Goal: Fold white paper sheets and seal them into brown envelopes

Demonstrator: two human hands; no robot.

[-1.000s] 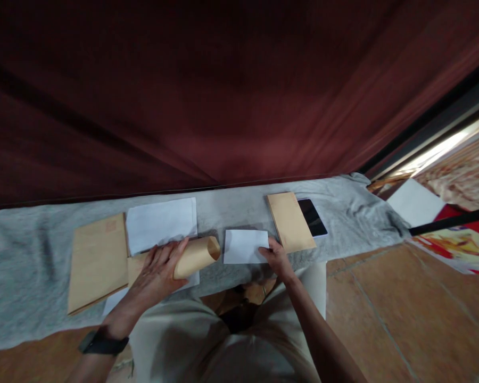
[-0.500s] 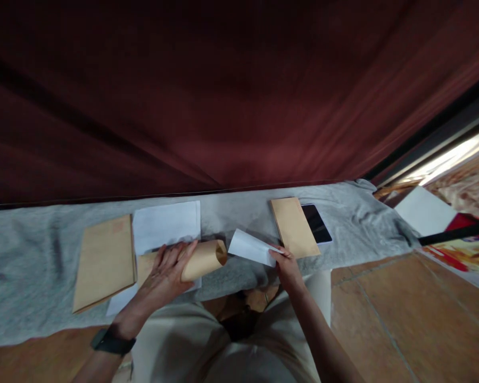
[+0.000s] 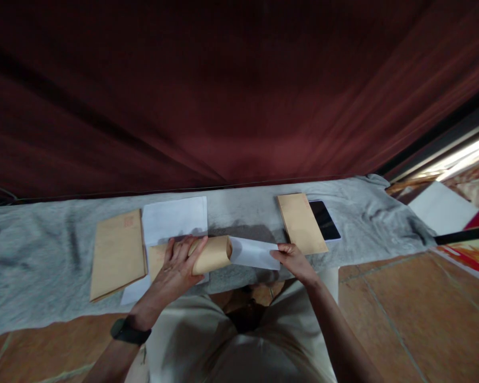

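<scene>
My left hand (image 3: 179, 263) is wrapped over a brown envelope (image 3: 211, 254) and bows its open mouth toward the right. My right hand (image 3: 293, 259) pinches the right end of a folded white paper (image 3: 252, 252). The paper's left end sits inside the envelope's mouth. Both are held just above a grey cloth (image 3: 32, 266) spread on the floor. A black watch (image 3: 130, 332) is on my left wrist.
A stack of brown envelopes (image 3: 117, 252) and white sheets (image 3: 174, 218) lie left on the cloth. Another brown envelope (image 3: 301, 222) rests partly over a dark tablet (image 3: 325, 219) at right. A dark red curtain (image 3: 223, 90) hangs behind. Terracotta floor tiles (image 3: 415, 308) lie at right.
My right hand lifted the white paper off the cloth and moved it left until its end entered the envelope's mouth. My left hand kept holding the envelope open.
</scene>
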